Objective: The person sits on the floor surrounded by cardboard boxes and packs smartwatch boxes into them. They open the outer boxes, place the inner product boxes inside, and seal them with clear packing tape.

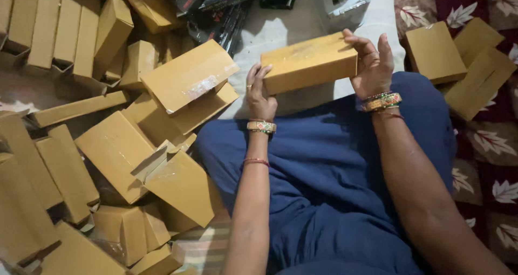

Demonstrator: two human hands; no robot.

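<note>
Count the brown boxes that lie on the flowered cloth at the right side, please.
3. One closed box is nearest the knee, a second is behind it, and a third is beside them, nearer the edge. Others may be outside the view.

Dim indoor light falls from above, glare streaks the taped cardboard boxes (189, 75), and corners darken softly.

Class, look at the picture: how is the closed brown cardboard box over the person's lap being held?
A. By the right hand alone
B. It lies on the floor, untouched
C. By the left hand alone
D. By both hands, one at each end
D: the left hand grips one end of the cardboard box and the right hand grips the other.
</note>
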